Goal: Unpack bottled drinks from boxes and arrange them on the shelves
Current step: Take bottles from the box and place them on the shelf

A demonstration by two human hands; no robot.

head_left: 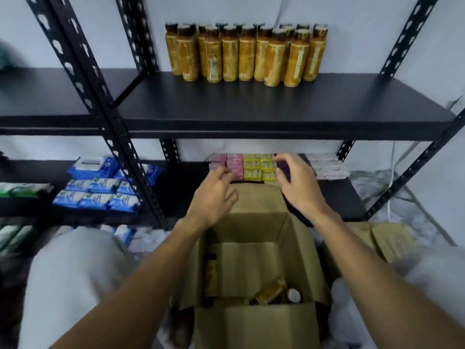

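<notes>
Several amber drink bottles (pixel 247 55) with dark caps stand in rows at the back of the upper black shelf (pixel 276 109). Below me an open cardboard box (pixel 254 250) holds a few more bottles (pixel 273 293), one upright at the left wall, others lying at the bottom. My left hand (pixel 214 196) hovers above the box's far flap with loosely spread fingers, holding nothing. My right hand (pixel 298 183) hangs empty over the far right corner of the box, fingers loosely bent, in front of the lower shelf's small packs.
The lower shelf holds pink, yellow and purple small packs (pixel 247 167) and white packs (pixel 327 167). Blue wipe packs (pixel 98 190) fill the left rack. Black perforated uprights (pixel 100 102) frame the shelves. Another cardboard box (pixel 387 240) lies at the right on the floor.
</notes>
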